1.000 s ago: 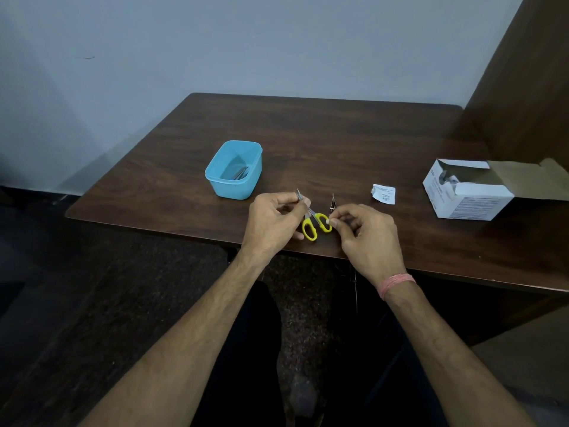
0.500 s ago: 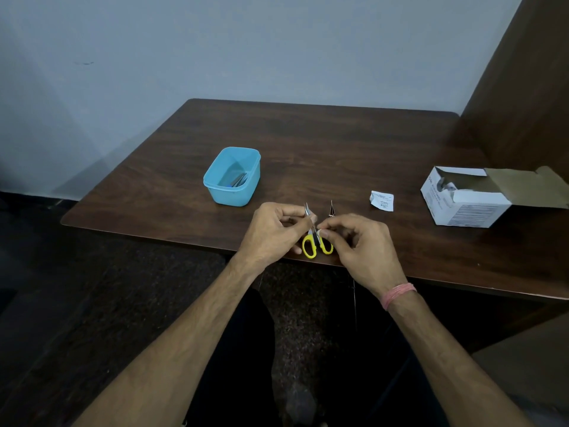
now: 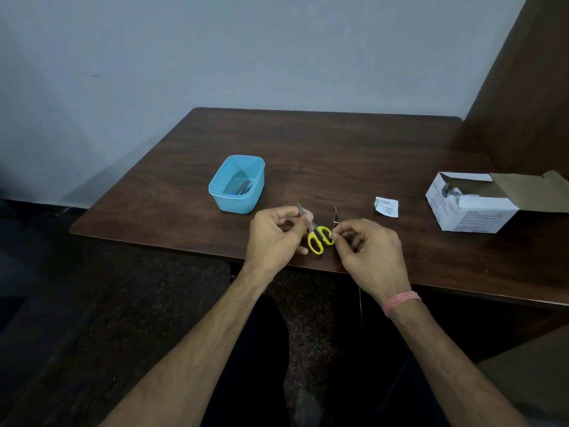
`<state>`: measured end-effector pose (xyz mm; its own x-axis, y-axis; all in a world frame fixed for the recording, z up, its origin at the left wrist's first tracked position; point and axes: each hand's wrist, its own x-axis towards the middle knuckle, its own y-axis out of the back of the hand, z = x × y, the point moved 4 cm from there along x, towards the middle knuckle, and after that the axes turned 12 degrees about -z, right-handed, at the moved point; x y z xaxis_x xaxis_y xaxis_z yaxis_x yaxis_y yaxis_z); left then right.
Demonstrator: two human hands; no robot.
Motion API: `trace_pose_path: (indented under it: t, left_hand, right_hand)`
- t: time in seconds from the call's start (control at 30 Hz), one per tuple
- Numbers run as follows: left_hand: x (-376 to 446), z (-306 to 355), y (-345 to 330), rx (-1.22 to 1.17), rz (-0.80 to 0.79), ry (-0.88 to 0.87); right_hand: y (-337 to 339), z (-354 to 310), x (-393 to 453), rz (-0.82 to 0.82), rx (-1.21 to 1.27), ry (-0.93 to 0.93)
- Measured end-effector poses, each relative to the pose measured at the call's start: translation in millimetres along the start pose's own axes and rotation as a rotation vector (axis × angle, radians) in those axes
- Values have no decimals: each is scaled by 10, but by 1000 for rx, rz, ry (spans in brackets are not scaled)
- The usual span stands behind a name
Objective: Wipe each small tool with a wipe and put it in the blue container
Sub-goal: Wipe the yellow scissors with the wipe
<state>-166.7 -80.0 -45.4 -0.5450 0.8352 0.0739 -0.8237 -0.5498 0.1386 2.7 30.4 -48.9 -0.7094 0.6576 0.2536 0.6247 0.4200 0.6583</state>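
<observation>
Small scissors [image 3: 316, 241] with yellow handles are held just above the table's near edge. My left hand [image 3: 277, 238] grips their metal blades, whose tip pokes out above my fingers. With thumb and forefinger, my right hand [image 3: 369, 254] pinches the right handle ring. No wipe shows in either hand. A small dark pointed tool [image 3: 336, 214] lies on the table just behind my right fingers. The blue container [image 3: 255, 192] stands behind and left of my left hand, with several thin tools inside.
A torn white wipe packet [image 3: 387, 206] lies right of the hands. An open white cardboard box [image 3: 471, 211] stands at the right, flap folded out. The dark wooden table [image 3: 338, 149] meets a wall behind and a wooden panel at the right.
My right fingertips have shifted slightly right, from the middle of the handles to the right ring. My left hand keeps its grip on the blades. The view has tilted a little.
</observation>
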Motion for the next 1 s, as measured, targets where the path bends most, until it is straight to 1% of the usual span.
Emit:
trace_pose_path:
  t: [0.13, 0.3, 0.53, 0.73, 0.9, 1.0]
  left_hand:
    - [-3, -1, -1, 7, 18, 6]
    - [4, -22, 10, -6, 16, 9]
    - [24, -55, 1, -3, -16, 21]
    - [5, 2, 3, 29, -65, 28]
    - [9, 4, 12, 37, -110, 22]
    - [26, -16, 24, 40, -110, 35]
  right_hand:
    - [-7, -16, -8, -3, -14, 5]
    - [-14, 1, -17, -89, 9, 68]
    - [-38, -4, 2, -97, 67, 93]
    - [-59, -88, 35, -98, 1, 139]
    - [-77, -211, 125, -65, -32, 187]
    - [-97, -275, 115, -95, -78, 203]
